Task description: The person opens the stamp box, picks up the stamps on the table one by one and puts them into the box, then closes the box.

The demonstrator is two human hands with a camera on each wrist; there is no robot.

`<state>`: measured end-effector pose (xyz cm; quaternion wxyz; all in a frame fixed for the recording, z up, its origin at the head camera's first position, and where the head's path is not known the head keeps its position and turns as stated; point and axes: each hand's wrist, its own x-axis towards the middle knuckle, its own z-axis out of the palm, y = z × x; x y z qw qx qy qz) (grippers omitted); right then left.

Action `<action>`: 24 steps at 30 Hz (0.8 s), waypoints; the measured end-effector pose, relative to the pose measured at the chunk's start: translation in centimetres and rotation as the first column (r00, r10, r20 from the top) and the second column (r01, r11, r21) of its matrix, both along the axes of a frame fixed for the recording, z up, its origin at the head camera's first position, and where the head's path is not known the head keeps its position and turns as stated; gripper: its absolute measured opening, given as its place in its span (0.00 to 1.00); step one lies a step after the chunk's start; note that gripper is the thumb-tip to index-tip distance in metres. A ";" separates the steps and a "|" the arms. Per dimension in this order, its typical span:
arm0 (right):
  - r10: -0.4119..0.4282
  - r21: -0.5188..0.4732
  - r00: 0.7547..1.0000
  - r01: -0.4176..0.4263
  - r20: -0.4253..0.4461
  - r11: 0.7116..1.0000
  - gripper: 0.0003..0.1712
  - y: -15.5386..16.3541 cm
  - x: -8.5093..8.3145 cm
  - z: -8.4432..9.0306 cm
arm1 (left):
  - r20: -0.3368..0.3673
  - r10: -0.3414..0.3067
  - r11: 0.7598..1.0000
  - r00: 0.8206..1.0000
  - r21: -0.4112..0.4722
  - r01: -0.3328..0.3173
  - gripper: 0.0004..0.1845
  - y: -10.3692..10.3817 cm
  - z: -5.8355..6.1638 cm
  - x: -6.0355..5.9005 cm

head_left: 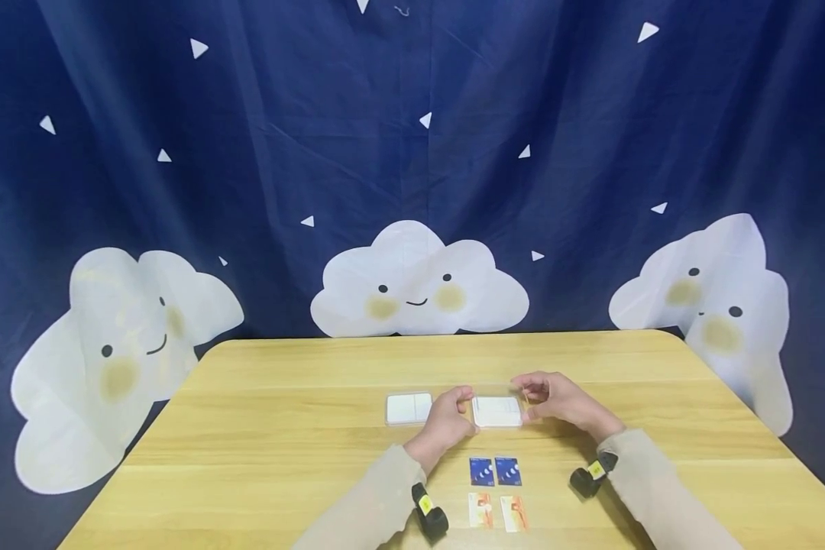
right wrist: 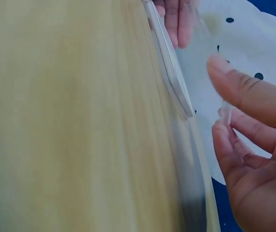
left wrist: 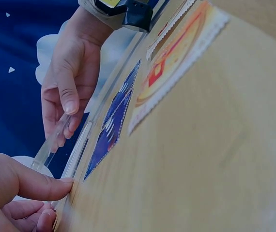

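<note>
A shallow clear plastic box (head_left: 497,412) with a white inside lies on the table between the two hands. My left hand (head_left: 447,416) grips its left edge, thumb at the near side and fingers behind. From the right side, my right hand (head_left: 560,399) pinches a clear plastic lid (left wrist: 51,142) between thumb and fingers; the lid stands tilted up over the box, seen nearly edge-on in the left wrist view. Toward me lie two blue postage stamps (head_left: 482,472) side by side, and below them two orange-and-white stamps (head_left: 514,514).
A second clear box (head_left: 409,408) with a white, divided inside lies left of my left hand. Everything sits on a light wooden table (head_left: 282,428). Behind its far edge hangs a dark blue curtain (head_left: 268,153) printed with clouds. Both wrists carry black camera straps.
</note>
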<state>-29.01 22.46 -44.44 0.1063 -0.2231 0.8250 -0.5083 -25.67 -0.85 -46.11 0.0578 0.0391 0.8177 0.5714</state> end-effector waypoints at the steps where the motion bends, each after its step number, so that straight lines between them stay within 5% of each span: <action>1: -0.004 0.000 1.000 0.004 -0.006 1.000 0.34 0.0 -0.1 0.0 | 0.000 -0.002 1.000 1.000 0.003 0.002 0.38 0.0 0.0 0.0; 24: -0.068 -0.075 0.995 0.073 0.069 0.994 0.37 0.0 -3.3 -0.8 | 0.002 -0.009 1.000 1.000 -0.002 0.009 0.37 0.0 0.0 -0.1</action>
